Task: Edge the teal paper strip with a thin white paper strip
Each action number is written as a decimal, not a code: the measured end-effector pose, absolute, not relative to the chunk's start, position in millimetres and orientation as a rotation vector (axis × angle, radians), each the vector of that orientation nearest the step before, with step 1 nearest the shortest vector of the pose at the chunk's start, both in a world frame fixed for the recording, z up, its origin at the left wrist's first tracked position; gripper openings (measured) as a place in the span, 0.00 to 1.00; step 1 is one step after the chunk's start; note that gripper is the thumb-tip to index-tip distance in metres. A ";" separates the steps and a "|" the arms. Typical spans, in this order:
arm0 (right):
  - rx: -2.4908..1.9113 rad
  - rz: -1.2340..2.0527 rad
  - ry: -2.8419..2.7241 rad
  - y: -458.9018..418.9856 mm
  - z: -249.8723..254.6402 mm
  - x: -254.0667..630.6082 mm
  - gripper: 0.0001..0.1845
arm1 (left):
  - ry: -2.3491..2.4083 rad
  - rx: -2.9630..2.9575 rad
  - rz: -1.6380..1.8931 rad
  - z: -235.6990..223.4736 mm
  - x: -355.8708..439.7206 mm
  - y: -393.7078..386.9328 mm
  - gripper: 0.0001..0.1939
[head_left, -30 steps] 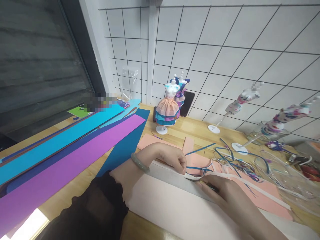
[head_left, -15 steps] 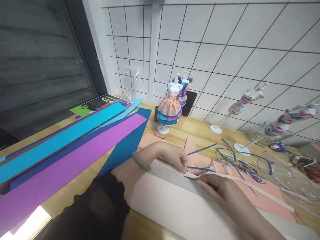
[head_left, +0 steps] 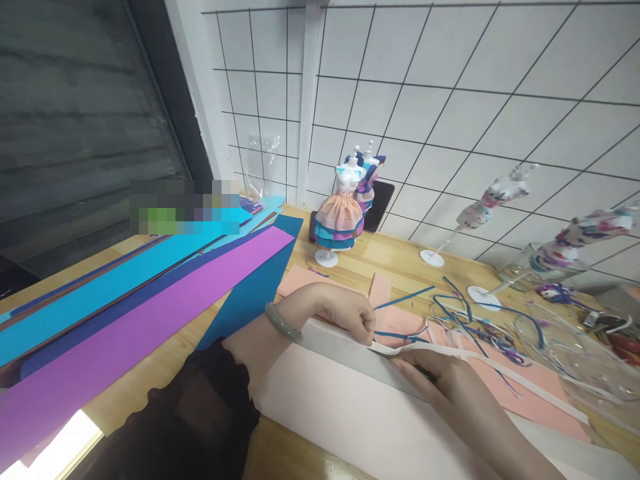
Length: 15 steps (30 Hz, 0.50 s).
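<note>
Left hand (head_left: pixel 353 317), fingers drawn together on a narrow white strip (head_left: pixel 527 385), presumably to keep it taut; right hand (head_left: pixel 443 383) closed around a dark-handled cutter (head_left: pixel 384 353), probably scissors, its blade along the strip's near side. Beneath, a pale sheet (head_left: pixel 350 413) lies flat on the tabletop (head_left: pixel 395 259), away from its back edge, where miniature dress forms (head_left: pixel 349 176) stand, presumably set back for working room

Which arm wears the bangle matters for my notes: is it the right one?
No, the bangle sits between the left hand and the black sleeve.
</note>
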State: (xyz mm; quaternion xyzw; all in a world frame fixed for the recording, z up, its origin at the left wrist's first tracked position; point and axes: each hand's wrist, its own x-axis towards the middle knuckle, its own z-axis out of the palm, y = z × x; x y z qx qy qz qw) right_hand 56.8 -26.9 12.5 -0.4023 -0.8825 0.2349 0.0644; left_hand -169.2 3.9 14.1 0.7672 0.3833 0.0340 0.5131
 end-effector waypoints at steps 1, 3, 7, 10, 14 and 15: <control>-1.215 0.708 -2.661 -26.6 11.6 56.9 0.19 | 0.923 1.847 0.082 13.3 -169.2 4.2 0.06; -1.211 0.713 -2.653 -26.0 9.4 57.6 0.18 | 0.916 1.853 0.083 11.5 -169.7 5.2 0.06; -1.210 0.728 -2.639 -25.4 6.2 59.4 0.20 | 0.884 1.838 0.098 8.3 -173.3 7.7 0.07; -1.229 0.725 -2.608 -26.0 6.5 59.9 0.20 | 0.900 1.827 0.072 7.9 -178.4 9.1 0.07; -1.262 0.740 -2.641 -26.2 9.2 59.9 0.21 | 0.935 1.824 0.018 9.9 -183.0 9.2 0.07; -1.267 0.739 -2.652 -26.0 9.8 60.1 0.21 | 0.940 1.824 0.017 10.7 -183.2 8.9 0.07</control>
